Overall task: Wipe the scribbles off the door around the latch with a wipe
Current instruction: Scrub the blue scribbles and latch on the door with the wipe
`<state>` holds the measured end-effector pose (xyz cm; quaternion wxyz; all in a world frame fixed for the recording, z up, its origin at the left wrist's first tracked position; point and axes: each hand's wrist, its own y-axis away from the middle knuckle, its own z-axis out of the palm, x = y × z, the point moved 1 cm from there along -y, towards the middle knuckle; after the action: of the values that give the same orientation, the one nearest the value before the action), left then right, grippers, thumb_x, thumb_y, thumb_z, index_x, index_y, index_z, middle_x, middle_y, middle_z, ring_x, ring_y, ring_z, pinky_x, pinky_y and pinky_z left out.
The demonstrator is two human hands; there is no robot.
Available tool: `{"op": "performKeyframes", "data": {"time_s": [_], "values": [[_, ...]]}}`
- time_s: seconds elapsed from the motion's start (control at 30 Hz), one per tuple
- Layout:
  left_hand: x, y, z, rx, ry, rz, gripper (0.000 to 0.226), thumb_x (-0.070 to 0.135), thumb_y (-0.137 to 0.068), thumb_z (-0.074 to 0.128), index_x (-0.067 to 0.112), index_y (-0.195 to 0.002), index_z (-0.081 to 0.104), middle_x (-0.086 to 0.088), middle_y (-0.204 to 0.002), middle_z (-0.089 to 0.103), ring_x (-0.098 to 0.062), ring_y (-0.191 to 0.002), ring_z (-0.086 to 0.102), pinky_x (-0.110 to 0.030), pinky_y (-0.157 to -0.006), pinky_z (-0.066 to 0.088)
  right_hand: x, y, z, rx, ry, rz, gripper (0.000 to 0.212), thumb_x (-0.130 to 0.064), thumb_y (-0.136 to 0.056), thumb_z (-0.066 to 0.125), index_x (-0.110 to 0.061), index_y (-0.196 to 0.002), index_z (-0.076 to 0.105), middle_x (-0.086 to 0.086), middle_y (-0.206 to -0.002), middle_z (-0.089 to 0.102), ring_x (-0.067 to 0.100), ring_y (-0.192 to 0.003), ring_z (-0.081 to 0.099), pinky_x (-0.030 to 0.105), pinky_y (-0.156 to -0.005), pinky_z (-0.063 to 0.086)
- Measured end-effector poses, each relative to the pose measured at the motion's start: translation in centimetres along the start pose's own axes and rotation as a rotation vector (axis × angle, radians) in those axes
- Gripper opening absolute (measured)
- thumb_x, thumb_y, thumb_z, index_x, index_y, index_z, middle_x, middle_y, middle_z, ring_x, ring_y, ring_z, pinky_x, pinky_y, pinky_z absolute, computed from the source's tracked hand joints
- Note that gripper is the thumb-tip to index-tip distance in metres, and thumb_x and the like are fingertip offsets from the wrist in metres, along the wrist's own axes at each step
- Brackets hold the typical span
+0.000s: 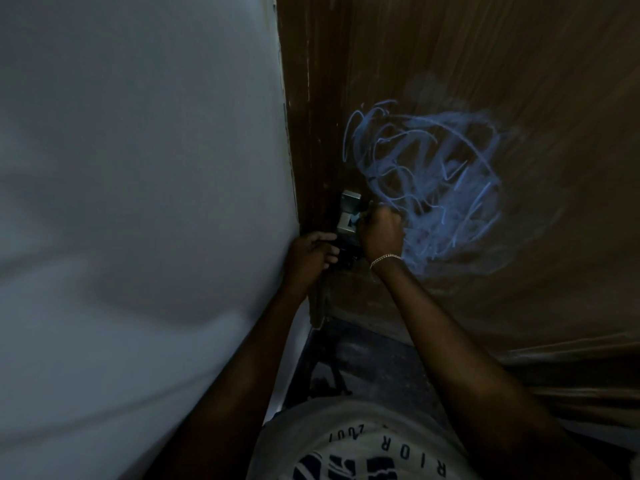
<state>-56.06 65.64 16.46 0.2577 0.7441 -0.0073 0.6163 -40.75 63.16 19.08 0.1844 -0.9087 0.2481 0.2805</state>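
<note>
Blue scribbles [429, 181] cover the brown wooden door [519, 64] to the right of a small metal latch [347, 216] at the door's left edge. My right hand [381, 232], with a bracelet on its wrist, is a closed fist pressed to the door between the latch and the scribbles. A small pale blue-green bit, which looks like the wipe [354, 221], shows at its fingertips, and the rest is hidden in the fist. Just below the latch, my left hand [310, 254] grips a dark handle-like fitting [343, 252]. The scene is dim.
A pale wall [138, 202] fills the left half of the view and meets the door frame [301, 133]. Dark floor [363, 368] lies below the door. My light printed shirt [356, 441] is at the bottom.
</note>
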Motion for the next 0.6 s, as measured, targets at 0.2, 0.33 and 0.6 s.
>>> {"op": "performKeyframes", "data": {"time_s": [0.2,0.33,0.6], "values": [[0.0,-0.1,-0.2,-0.008,0.015,-0.002,0.025,0.007,-0.102,0.049,0.02,-0.112,0.068,0.002,-0.085,0.07,-0.009,-0.071,0.065,-0.016,-0.061,0.05,-0.7,0.1,-0.5,0.103,-0.099,-0.058,0.012,-0.007,-0.093,0.059,-0.009,-0.086,0.068,-0.002,-0.074,0.064,0.004,-0.061,0.054,0.005,-0.054,0.034],[-0.2,-0.3,0.1,-0.007,0.005,-0.025,0.024,0.007,-0.102,0.05,0.015,-0.115,0.068,0.001,-0.085,0.07,-0.01,-0.071,0.065,-0.019,-0.063,0.05,0.0,0.4,-0.1,0.04,-0.109,-0.027,0.01,-0.007,-0.094,0.059,-0.006,-0.094,0.069,0.006,-0.087,0.07,0.014,-0.076,0.067,0.012,-0.062,0.045],[0.1,-0.5,0.4,0.006,-0.001,-0.031,0.026,0.005,-0.103,0.048,0.01,-0.118,0.069,0.0,-0.085,0.069,-0.011,-0.071,0.064,-0.018,-0.064,0.05,-0.1,0.1,-1.2,0.161,0.026,-0.453,0.026,-0.001,-0.088,0.066,-0.001,-0.115,0.066,0.014,-0.109,0.068,0.027,-0.101,0.065,0.036,-0.084,0.056]]}}
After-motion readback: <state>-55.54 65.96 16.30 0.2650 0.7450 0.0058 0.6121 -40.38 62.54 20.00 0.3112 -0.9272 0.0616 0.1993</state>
